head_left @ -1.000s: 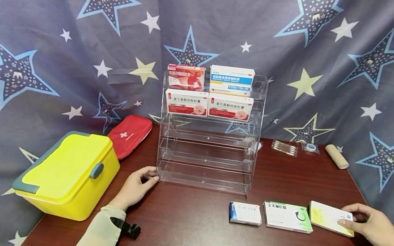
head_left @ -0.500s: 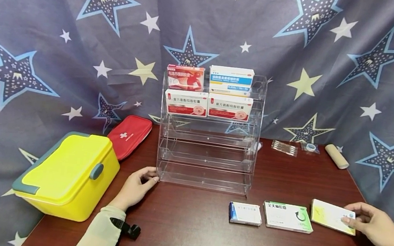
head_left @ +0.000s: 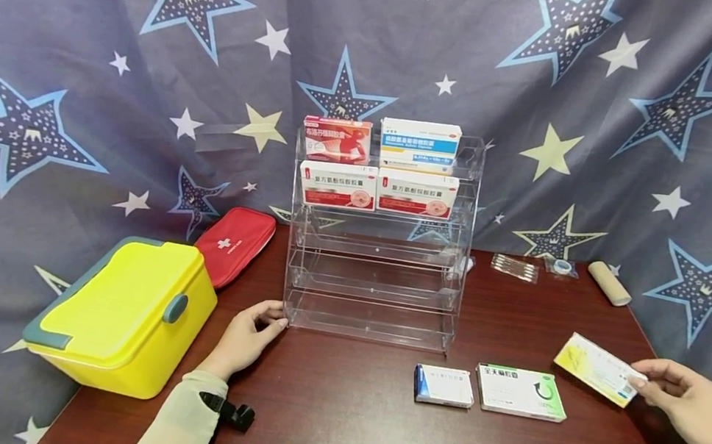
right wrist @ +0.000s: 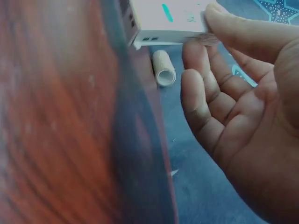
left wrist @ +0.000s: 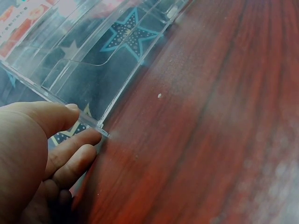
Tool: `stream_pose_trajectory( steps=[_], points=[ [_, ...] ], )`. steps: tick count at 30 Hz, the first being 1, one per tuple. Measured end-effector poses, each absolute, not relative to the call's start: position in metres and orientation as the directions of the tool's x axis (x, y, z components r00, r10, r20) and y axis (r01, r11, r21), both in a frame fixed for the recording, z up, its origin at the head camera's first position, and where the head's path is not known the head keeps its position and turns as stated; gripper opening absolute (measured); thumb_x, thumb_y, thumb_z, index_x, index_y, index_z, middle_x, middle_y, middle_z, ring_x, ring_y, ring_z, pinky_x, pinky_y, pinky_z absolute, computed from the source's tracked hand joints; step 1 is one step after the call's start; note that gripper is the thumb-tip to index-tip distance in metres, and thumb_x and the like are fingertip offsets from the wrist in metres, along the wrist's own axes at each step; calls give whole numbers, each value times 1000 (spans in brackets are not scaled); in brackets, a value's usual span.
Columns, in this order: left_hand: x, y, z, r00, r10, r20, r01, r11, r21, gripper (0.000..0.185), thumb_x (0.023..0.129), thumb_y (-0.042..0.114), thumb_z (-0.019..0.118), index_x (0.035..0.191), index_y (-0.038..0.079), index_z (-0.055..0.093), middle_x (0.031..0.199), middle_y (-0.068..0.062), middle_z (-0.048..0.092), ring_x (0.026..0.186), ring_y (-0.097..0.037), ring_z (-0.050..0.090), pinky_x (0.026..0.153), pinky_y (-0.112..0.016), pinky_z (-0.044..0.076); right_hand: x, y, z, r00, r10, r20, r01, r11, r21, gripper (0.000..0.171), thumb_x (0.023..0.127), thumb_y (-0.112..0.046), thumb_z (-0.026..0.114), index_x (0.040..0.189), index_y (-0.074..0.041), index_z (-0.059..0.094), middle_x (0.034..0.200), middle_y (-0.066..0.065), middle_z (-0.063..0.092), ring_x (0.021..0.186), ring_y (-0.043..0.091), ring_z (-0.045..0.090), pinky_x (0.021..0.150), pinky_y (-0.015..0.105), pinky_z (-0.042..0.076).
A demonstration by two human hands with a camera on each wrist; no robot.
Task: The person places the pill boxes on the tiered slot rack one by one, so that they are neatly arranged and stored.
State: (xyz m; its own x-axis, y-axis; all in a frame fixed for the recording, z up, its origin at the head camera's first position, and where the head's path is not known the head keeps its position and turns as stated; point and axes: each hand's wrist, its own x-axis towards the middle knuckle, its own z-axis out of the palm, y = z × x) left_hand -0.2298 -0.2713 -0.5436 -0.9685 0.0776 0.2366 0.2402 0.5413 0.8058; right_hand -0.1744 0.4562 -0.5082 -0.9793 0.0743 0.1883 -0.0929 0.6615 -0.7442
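Note:
In the head view my right hand [head_left: 687, 403] pinches a white-and-yellow medicine box [head_left: 601, 370] by its right end, thumb on the front. The box is tilted, its left end higher. In the right wrist view the thumb [right wrist: 243, 30] and fingertips hold this box [right wrist: 170, 16] at its edge. My left hand [head_left: 250, 336] holds the lower left corner of a clear acrylic display rack [head_left: 367, 329], thumb and fingers at its side edge. Left of the right hand, a green-and-white medicine box [head_left: 520, 392] and a smaller blue-and-white one [head_left: 443, 386] lie on the table.
The rack's upper tiers bear a red box [head_left: 336, 140], a blue-and-white box [head_left: 419, 146] and two red-and-white boxes [head_left: 338, 185]. At left stand a yellow case [head_left: 131, 313] and a red first-aid pouch [head_left: 234, 246]. Cotton swabs [head_left: 514, 267] and a bandage roll [head_left: 608, 283] lie at back right.
The right hand has raised the white-and-yellow box slightly from beside the green-and-white one and tilted it. My left hand and the rack stay put.

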Motion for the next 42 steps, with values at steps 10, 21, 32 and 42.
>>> stream_pose_trajectory(
  steps=[10, 21, 32, 42],
  points=[
    [-226, -273, -542, -973, 70, 221, 223, 545, 809, 28, 99, 16, 76, 126, 13, 72, 104, 2, 74, 95, -16, 67, 90, -35, 51, -182, 405, -460, -937, 60, 344, -237, 615, -752, 19, 93, -6, 80, 110, -2, 71, 84, -11, 74, 72, -3, 68, 58, 16, 49],
    [-229, -276, -541, -969, 73, 236, 237, 544, 805, 29, 98, 14, 75, 127, 13, 72, 104, 0, 74, 96, -17, 67, 90, -35, 51, -205, 289, -367, -886, -143, 441, -433, 596, -676, 21, 89, -4, 84, 109, -10, 78, 87, 3, 77, 69, 10, 73, 60, 19, 55],
    [-231, -276, -542, -970, 75, 232, 234, 557, 797, 30, 99, 16, 75, 128, 12, 71, 106, 0, 74, 97, -18, 67, 91, -38, 51, -269, 148, -333, -839, -280, 466, -538, 557, -633, 14, 92, -17, 84, 105, -17, 80, 107, 2, 76, 78, 16, 75, 58, 31, 54],
    [-230, -272, -543, -973, 76, 220, 225, 539, 811, 29, 99, 15, 76, 128, 13, 71, 106, 0, 75, 97, -18, 67, 93, -41, 50, -315, 68, -337, -839, -252, 483, -510, 675, -533, 12, 93, -19, 83, 104, -17, 80, 113, 2, 76, 86, 17, 74, 76, 41, 58]
  ],
)
